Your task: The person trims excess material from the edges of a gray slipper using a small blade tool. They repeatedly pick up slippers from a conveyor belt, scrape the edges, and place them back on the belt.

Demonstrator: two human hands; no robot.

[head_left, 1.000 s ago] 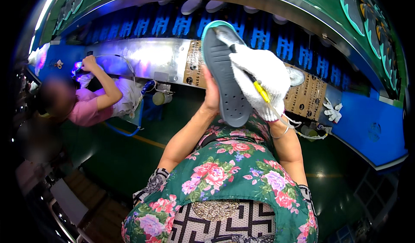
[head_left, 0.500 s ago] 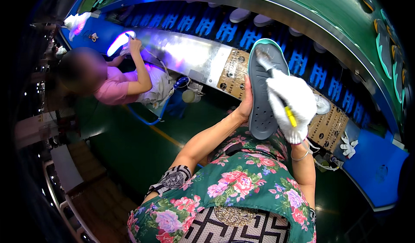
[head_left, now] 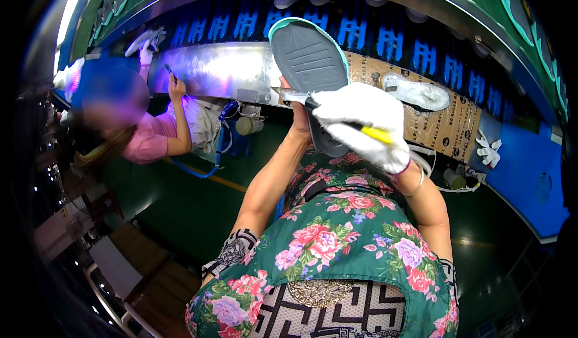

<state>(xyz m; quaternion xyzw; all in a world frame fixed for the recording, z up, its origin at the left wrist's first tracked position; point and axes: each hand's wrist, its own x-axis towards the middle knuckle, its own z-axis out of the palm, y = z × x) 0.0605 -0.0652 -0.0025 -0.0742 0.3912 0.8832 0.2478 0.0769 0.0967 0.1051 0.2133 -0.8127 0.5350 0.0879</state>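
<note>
My bare left hand (head_left: 300, 121) grips a dark grey shoe sole (head_left: 311, 58) with a teal rim by its left edge. The sole is held tilted above the bench edge, and its grooved face shows. In a white glove, my right hand (head_left: 361, 118) is closed around a brush (head_left: 294, 95) with a yellow handle end. The brush points left across the lower part of the sole; whether its bristles touch the sole or my left fingers I cannot tell. A pale shoe (head_left: 421, 94) lies to the right on brown printed cardboard (head_left: 442, 124).
A conveyor with blue shoe holders (head_left: 391, 40) runs behind the bench, under a green shelf (head_left: 445, 10) bearing more soles. At left a co-worker in a pink shirt (head_left: 150, 139) holds a brush and a grey shoe. A white glove (head_left: 488, 150) lies beside a blue tabletop (head_left: 530, 175).
The sole has tilted and moved left in view. The brush has come off the toe area, toward the sole's left edge. The co-worker now holds a grey shoe farther back.
</note>
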